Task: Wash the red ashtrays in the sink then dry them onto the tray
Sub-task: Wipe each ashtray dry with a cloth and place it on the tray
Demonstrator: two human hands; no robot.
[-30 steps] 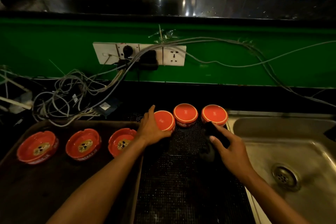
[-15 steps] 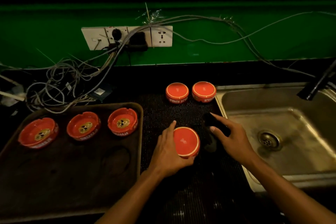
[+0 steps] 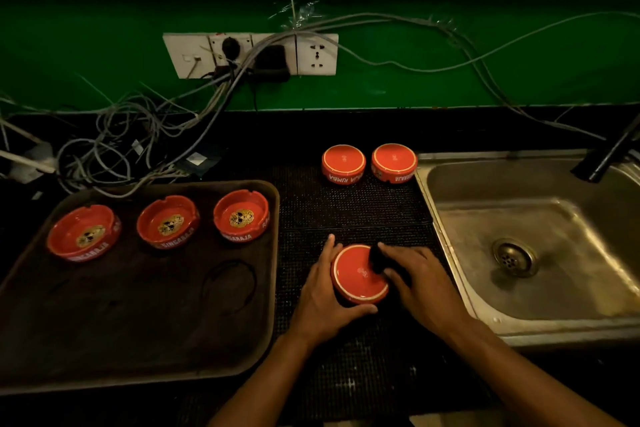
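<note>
An upside-down red ashtray (image 3: 356,276) sits on the black mat (image 3: 346,208) in front of me. My left hand (image 3: 323,298) grips its left side. My right hand (image 3: 420,282) holds a dark cloth (image 3: 377,258) and presses it on the ashtray's upturned base. Two more red ashtrays (image 3: 343,164) (image 3: 394,161) stand upside down at the back of the mat. Three red ashtrays (image 3: 84,231) (image 3: 168,221) (image 3: 241,215) sit upright in a row on the brown tray (image 3: 138,322) at the left.
The steel sink (image 3: 540,253) with its drain lies at the right, a dark tap (image 3: 609,152) over its far corner. A tangle of cables (image 3: 138,142) and a wall socket strip (image 3: 249,54) sit behind the tray against the green wall.
My left hand pulled one ashtray from the back row toward me. My right hand brought the dark cloth onto its base. The view tilted down.
</note>
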